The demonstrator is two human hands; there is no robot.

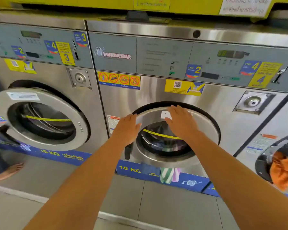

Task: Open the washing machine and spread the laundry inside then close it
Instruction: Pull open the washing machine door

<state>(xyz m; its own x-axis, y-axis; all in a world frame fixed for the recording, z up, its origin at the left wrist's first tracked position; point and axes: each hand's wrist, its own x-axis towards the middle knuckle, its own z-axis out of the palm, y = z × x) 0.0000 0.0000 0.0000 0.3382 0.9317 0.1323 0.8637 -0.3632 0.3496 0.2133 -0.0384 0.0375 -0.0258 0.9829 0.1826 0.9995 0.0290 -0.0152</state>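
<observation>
The middle steel washing machine point(223, 103) has its round door point(204, 125) swung nearly flat against the front. My left hand point(126, 128) lies flat on the door's left rim, above the black handle point(128, 151). My right hand point(179, 122) rests flat on the door's upper part, fingers spread. Dark and coloured laundry point(165, 145) shows through the glass. A green-striped cloth and a pink cloth point(168, 175) hang out below the door's bottom edge.
The left machine's door point(40, 117) stands ajar. The machine on the right holds orange cloth point(283, 170) in its open mouth. Another person's bare foot point(12, 170) is on the tiled floor at the left. Yellow units sit above.
</observation>
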